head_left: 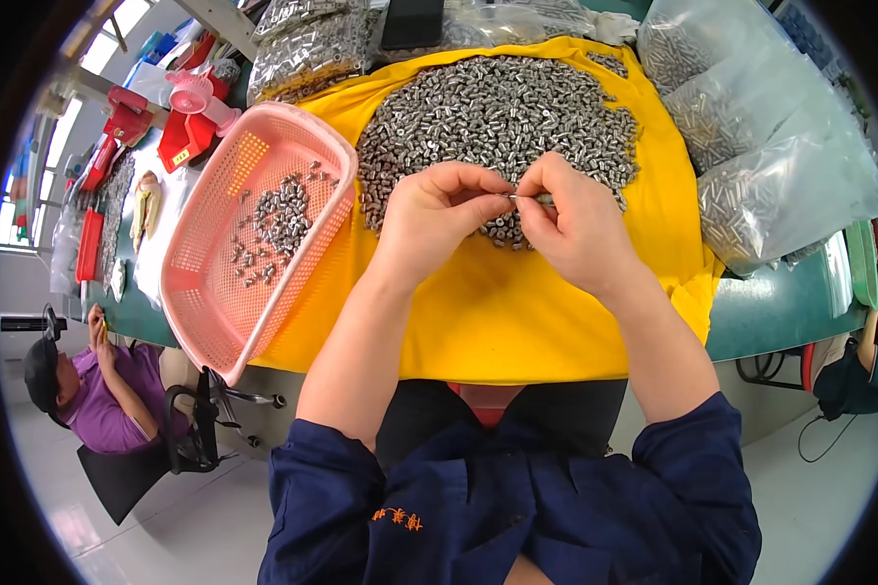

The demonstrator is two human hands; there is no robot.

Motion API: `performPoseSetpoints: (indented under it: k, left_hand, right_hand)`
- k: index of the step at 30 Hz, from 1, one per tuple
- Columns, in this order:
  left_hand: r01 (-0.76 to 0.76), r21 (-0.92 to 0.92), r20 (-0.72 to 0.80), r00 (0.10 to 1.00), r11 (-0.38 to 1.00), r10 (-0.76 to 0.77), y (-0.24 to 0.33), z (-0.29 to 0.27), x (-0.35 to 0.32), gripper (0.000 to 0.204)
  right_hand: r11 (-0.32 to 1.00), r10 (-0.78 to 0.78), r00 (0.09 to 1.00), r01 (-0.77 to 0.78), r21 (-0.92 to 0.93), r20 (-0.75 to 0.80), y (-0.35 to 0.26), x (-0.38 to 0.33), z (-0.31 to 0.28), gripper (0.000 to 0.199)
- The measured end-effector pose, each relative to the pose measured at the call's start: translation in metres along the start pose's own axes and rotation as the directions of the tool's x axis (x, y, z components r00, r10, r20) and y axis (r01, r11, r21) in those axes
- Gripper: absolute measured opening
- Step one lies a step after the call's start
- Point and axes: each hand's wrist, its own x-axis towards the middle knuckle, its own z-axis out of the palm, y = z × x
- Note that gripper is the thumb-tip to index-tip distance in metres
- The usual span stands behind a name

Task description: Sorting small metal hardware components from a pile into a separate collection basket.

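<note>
My left hand and my right hand meet over the near edge of a large heap of small metal cylinders spread on a yellow cloth. Between the fingertips of both hands sits one small metal piece, pinched from each side. A pink plastic basket lies tilted to the left of my left hand and holds several of the same metal parts.
Clear bags of metal parts are stacked at the right, and more bags at the back. Red tools and a pink fan lie at the far left. A seated person in purple works at the left; another person's arm shows at the right.
</note>
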Motion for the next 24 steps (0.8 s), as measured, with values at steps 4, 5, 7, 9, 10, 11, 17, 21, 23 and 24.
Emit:
performPoseSetpoints:
  k: [4, 5, 7, 9, 10, 11, 17, 21, 23, 24]
  left_hand:
    - [-0.013, 0.027, -0.015, 1.0, 1.0, 0.013, 0.001, 0.001, 0.0, 0.013]
    - [-0.016, 0.028, -0.014, 1.0, 0.999, 0.016, 0.001, 0.001, -0.001, 0.013]
    - [0.025, 0.012, -0.038, 0.999, 1.0, -0.024, -0.001, 0.003, 0.0, 0.013]
    - [-0.076, 0.248, -0.033, 0.996, 0.966, 0.087, 0.0, 0.008, -0.001, 0.013]
    - [-0.167, 0.468, -0.006, 0.981, 0.868, 0.192, 0.0, 0.011, -0.002, 0.013]
    - [-0.28, 0.609, 0.047, 0.947, 0.742, 0.319, 0.003, 0.014, -0.002, 0.015]
    - [-0.25, 0.336, -0.084, 0.952, 0.908, 0.293, -0.011, -0.001, 0.004, 0.011]
    - [0.061, -0.293, 0.028, 0.998, 0.954, -0.056, -0.005, -0.007, 0.001, 0.013]
    - [0.087, -0.361, 0.064, 0.996, 0.929, -0.069, -0.004, -0.004, 0.0, 0.013]
    - [0.118, -0.425, 0.102, 0.991, 0.898, -0.082, -0.005, -0.003, 0.0, 0.014]
  right_hand:
    - [0.997, -0.073, 0.996, 0.072, -0.017, -0.059, 0.0, -0.002, 0.006, 0.009]
    - [0.998, -0.063, 0.997, 0.062, -0.021, -0.054, -0.001, -0.002, 0.006, 0.008]
    - [0.998, -0.05, 0.997, 0.049, -0.03, -0.053, 0.001, -0.002, 0.006, 0.008]
    - [0.999, -0.015, 1.0, 0.015, -0.043, 0.0, 0.006, -0.001, 0.007, 0.007]
    - [0.999, -0.013, 1.0, 0.013, -0.045, -0.003, 0.008, -0.001, 0.006, 0.007]
    - [0.997, -0.032, 0.999, 0.031, -0.07, -0.014, 0.009, 0.0, 0.006, 0.008]
    - [0.996, 0.046, 0.994, -0.038, 0.083, -0.1, 0.007, 0.002, 0.001, 0.008]
    - [0.979, 0.103, 0.992, -0.088, 0.184, -0.07, 0.005, 0.002, 0.001, 0.008]
    - [0.969, 0.094, 0.994, -0.076, 0.233, -0.064, 0.001, 0.002, -0.001, 0.007]
    - [0.957, 0.087, 0.994, -0.067, 0.283, -0.058, 0.001, 0.002, 0.0, 0.007]
